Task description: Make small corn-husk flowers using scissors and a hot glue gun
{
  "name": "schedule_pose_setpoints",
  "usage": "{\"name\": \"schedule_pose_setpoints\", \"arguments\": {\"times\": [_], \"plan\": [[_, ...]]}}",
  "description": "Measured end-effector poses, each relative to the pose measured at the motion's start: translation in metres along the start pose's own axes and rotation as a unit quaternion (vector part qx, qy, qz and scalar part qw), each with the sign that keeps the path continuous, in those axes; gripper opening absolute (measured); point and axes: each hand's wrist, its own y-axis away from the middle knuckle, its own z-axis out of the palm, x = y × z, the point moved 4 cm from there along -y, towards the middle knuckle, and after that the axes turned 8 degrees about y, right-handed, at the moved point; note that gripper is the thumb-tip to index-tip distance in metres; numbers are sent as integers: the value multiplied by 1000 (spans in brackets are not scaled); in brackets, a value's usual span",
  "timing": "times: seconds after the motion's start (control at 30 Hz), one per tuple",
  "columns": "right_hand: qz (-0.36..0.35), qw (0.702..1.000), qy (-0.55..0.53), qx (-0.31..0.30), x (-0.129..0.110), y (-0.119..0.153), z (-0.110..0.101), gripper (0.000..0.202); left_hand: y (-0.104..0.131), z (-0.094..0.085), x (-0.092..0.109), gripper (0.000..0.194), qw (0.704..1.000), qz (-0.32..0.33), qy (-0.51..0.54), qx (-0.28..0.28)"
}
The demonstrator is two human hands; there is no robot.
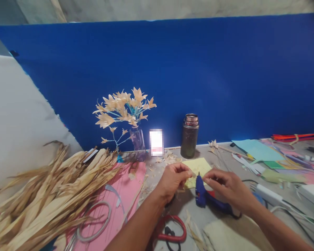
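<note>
Both my hands are raised over the worktop, a short gap between their fingertips. With thumb and forefinger pinched, my left hand seems to hold a small pale scrap too indistinct to name. My right hand is also closed in a pinch, and whatever it grips cannot be made out. Between and below them lies a blue glue gun, nozzle pointing away from me, its handle running under my right hand. Behind the fingertips is a yellow paper sheet with bits on it. Red-handled scissors rest near my left forearm.
Dried corn husks are heaped at left beside pink paper and grey-handled scissors. Husk flowers stand in a clear vase. A dark flask is open-topped. Coloured papers and a white power strip lie right.
</note>
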Motion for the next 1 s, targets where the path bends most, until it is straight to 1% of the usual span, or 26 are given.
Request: {"name": "schedule_pose_setpoints", "arguments": {"times": [0.1, 0.17, 0.3, 0.37, 0.47, 0.5, 0.57, 0.6, 0.63, 0.67, 0.73, 0.77, 0.8, 0.87, 1.0], "plan": [[-28, 999, 21, -10, -22, -14, -7, 25, 2, 4, 3, 24, 999, 18, -40, -8], [-40, 998, 36, -23, -31, -21, -8, 20, 3, 6, 4, 22, 998, 28, -57, -12], [-25, 998, 62, -19, -35, -27, -8, 12, 6, 6, 7, 19, 995, 38, -91, -22], [-22, 998, 54, -38, -35, -28, -6, 12, 7, 5, 7, 17, 993, 44, -107, -26], [-6, 998, 1, -65, -30, -28, -2, 14, 6, 4, 5, 17, 994, 34, -99, -33], [11, 998, -32, -58, -26, -28, -1, 15, 5, 3, 4, 19, 996, 29, -83, -28], [70, 988, -139, -15, -15, -28, 0, 19, 4, 1, 3, 22, 998, 30, -54, -11], [104, 971, -213, 13, -8, -28, 2, 21, 3, 0, 3, 21, 998, 37, -42, -2], [136, 945, -295, 38, -2, -27, 5, 25, 3, 0, 3, 20, 998, 44, -34, 3], [162, 910, -378, 53, 3, -26, 9, 27, 2, 0, 3, 19, 998, 51, -28, 4], [193, 835, -513, 50, 8, -24, 19, 31, 2, 1, 1, 18, 998, 59, -23, 0], [199, 807, -555, 41, 8, -24, 24, 33, 2, 2, -1, 18, 998, 63, -24, 2], [203, 788, -580, 34, 7, -23, 28, 34, 2, 2, -2, 17, 997, 68, -27, 4], [207, 774, -598, 29, 6, -21, 34, 33, 3, 4, -5, 18, 997, 77, -26, 11], [206, 752, -627, 10, 2, -18, 41, 29, 5, 8, -4, 27, 995, 99, -12, 27]]}}
